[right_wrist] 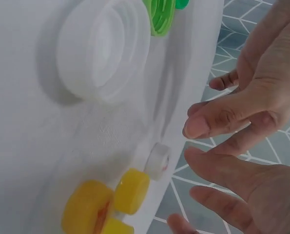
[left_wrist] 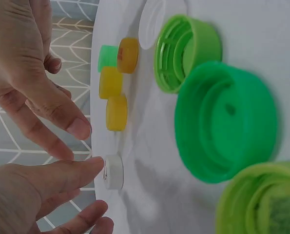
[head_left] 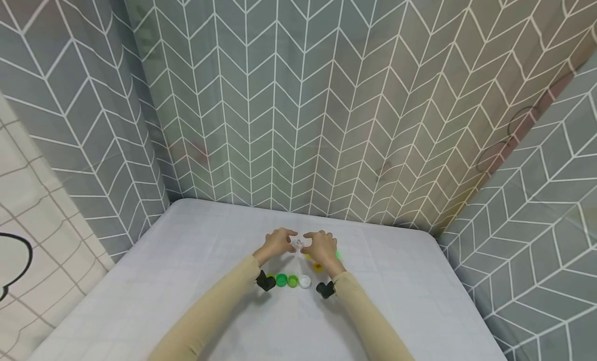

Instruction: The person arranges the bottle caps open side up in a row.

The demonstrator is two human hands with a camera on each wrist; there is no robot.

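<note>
Near row: on the counter [head_left: 382, 278], hollow side up, left edge rightwards: yellow-green cap [left_wrist: 261, 195], dark green cap [head_left: 282, 280], light green cap [head_left: 293, 282], big white cap [head_left: 305, 282].
Print inside yellow-green cap: darkish patch, too blurred to read.
Nearest yellow cap [right_wrist: 86, 207]: beyond the near row, toward the right edge; red mark, illegible.
Other yellow caps [left_wrist: 116, 112] and bright green cap [left_wrist: 107, 57]: grouped closer to the far edge; no brand readable.
Small white cap [head_left: 297, 244]: on the counter toward the far edge, left of the yellow caps; reddish trace, unreadable.
Left hand [head_left: 277, 242]: not gripping, thumb and fingers parted beside the small white cap; contact impossible to tell.
Right hand [head_left: 322, 246]: empty, fingers parted, facing the left hand.
Step in hand: apparently placing or adjusting the small white cap; which, unclear.
Next move: probably calls for a light fingertip touch, clear of neighbouring caps.
</note>
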